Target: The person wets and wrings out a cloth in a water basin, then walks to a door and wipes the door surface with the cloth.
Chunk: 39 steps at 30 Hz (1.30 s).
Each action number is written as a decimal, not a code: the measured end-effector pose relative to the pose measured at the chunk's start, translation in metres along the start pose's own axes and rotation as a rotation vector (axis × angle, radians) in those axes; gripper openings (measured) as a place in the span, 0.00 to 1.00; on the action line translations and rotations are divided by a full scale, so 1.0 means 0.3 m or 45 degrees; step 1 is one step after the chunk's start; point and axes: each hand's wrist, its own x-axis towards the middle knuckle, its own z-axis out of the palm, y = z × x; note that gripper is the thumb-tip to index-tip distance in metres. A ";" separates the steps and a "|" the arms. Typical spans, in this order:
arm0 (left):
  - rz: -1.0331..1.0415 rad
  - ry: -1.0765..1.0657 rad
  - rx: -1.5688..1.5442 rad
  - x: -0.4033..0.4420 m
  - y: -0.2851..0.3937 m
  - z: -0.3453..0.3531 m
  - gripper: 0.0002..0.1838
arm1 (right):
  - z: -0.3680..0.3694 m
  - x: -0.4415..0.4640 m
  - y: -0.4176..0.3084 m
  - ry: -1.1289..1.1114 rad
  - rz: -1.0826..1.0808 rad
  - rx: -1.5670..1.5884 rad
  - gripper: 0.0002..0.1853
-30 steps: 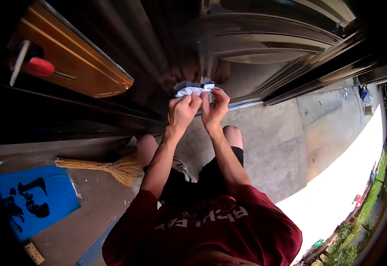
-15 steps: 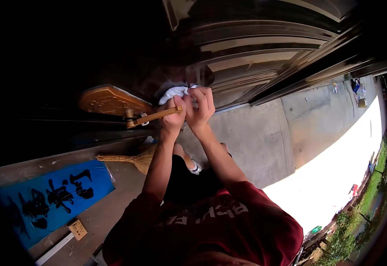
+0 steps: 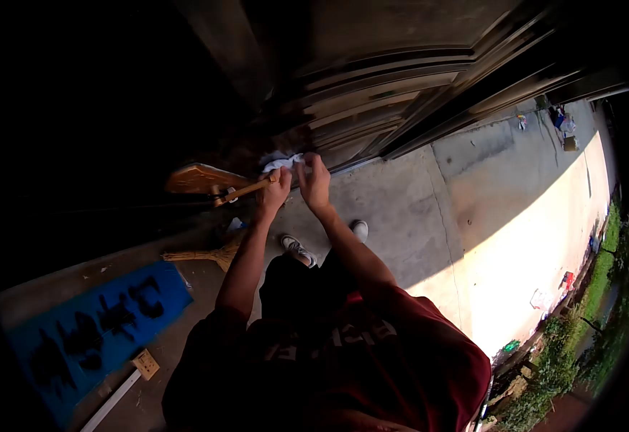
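Observation:
A white cloth (image 3: 283,163) is bunched against the dark, glossy door (image 3: 372,93). My left hand (image 3: 276,189) is closed on the cloth's near side, just behind the end of the door's bronze-coloured handle (image 3: 246,191). Close beside it on the right, my right hand (image 3: 315,181) has its fingers bent at the cloth's right end, pinching it. The handle's plate (image 3: 203,178) is at the left of both hands. Much of the door on the left is lost in dark shadow.
A straw broom (image 3: 206,255) lies at the left, above a blue board with black characters (image 3: 106,324). Near the board are a wooden block (image 3: 145,363) and a white strip (image 3: 111,403). My shoes (image 3: 299,248) stand on the concrete floor (image 3: 401,216). Plants (image 3: 552,367) border the right.
The view has shifted along the door, bringing the handle beside my hands. Both hands and the cloth have moved left in view. My legs look straighter, and both shoes now show.

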 end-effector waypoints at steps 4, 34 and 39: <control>0.159 -0.033 0.011 0.039 0.023 0.046 0.17 | -0.058 0.032 0.046 -0.029 0.070 0.035 0.08; -0.994 0.405 -0.587 -0.006 0.252 0.277 0.22 | -0.305 0.171 0.123 -0.559 0.024 0.188 0.04; -1.127 0.592 -0.509 -0.121 0.328 0.056 0.15 | -0.325 0.190 -0.130 -1.079 0.093 0.126 0.11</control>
